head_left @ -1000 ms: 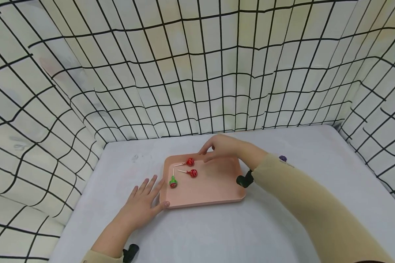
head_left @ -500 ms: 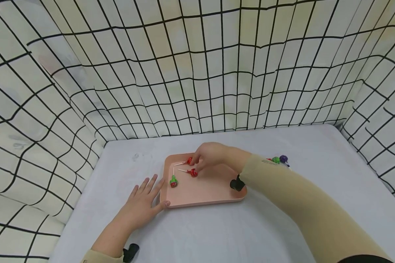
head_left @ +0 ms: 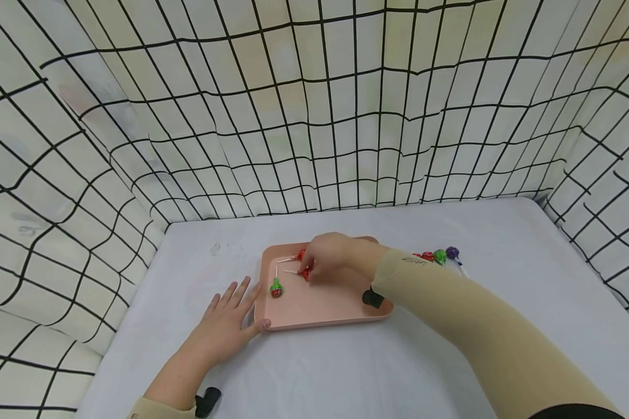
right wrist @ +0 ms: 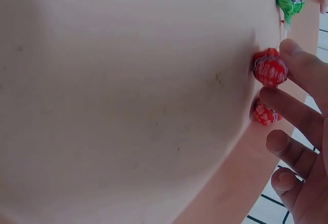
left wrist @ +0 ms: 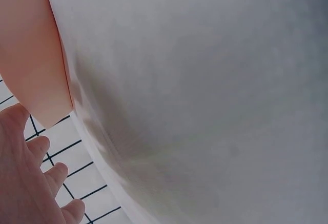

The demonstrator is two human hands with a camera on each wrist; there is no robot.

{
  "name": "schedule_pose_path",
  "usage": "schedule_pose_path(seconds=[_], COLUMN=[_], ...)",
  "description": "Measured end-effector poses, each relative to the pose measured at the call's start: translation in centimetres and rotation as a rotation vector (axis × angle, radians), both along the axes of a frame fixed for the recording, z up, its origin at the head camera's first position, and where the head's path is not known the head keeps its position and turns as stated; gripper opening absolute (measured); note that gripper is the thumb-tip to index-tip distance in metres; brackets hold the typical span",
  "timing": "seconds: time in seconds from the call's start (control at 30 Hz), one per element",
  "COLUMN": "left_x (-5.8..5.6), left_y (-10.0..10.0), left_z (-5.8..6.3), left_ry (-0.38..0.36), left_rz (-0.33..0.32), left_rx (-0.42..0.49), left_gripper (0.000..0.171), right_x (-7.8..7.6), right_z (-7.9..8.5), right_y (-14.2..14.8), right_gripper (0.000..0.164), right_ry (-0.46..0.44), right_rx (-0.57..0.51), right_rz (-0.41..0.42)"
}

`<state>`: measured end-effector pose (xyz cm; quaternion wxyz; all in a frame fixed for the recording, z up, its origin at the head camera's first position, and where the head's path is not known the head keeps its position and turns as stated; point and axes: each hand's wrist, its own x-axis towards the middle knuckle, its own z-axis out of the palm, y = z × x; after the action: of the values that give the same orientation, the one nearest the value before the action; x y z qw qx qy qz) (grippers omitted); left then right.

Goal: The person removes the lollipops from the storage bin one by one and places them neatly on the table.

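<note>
Pinching round red-wrapped lollipop (right wrist: 270, 70) in shallow pink rectangular tray (head_left: 325, 305): right hand (head_left: 327, 255), thumb + index. Left hand (head_left: 224, 327) released, fingers spread at tray's left edge.

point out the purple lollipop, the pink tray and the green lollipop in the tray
purple lollipop (head_left: 452, 253): head view, on its round wrapped head
pink tray (head_left: 320, 306): head view, on its bare floor near the front
green lollipop (head_left: 276, 290): head view, on its wrapped head
</note>
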<state>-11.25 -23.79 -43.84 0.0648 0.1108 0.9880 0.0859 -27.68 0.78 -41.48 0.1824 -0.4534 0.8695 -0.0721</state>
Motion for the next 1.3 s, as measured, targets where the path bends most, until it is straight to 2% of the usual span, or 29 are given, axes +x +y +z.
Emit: schedule_pose_path(seconds=[0.23, 0.7, 1.0, 1.3], left_x=[0.0, 0.0, 0.0, -0.3], left_y=[0.1, 0.0, 0.0, -0.2], left_z=[0.1, -0.4, -0.4, -0.8], left_ry=[0.007, 0.012, 0.020, 0.027], left_rz=[-0.001, -0.001, -0.004, -0.004], left_rx=[0.008, -0.019, -0.016, -0.028], left_gripper=[0.086, 0.085, 0.086, 0.088], right_x=[0.4, 0.6, 0.4, 0.4], right_z=[0.2, -0.3, 0.4, 0.2], right_y=[-0.1, 1.2, 1.5, 2.0], right_gripper=[0.019, 0.021, 0.027, 0.024], right_ry=[-0.003, -0.084, -0.030, -0.074], right_rx=[0.001, 0.014, 0.018, -0.001], right_rz=[-0.001, -0.031, -0.022, -0.067])
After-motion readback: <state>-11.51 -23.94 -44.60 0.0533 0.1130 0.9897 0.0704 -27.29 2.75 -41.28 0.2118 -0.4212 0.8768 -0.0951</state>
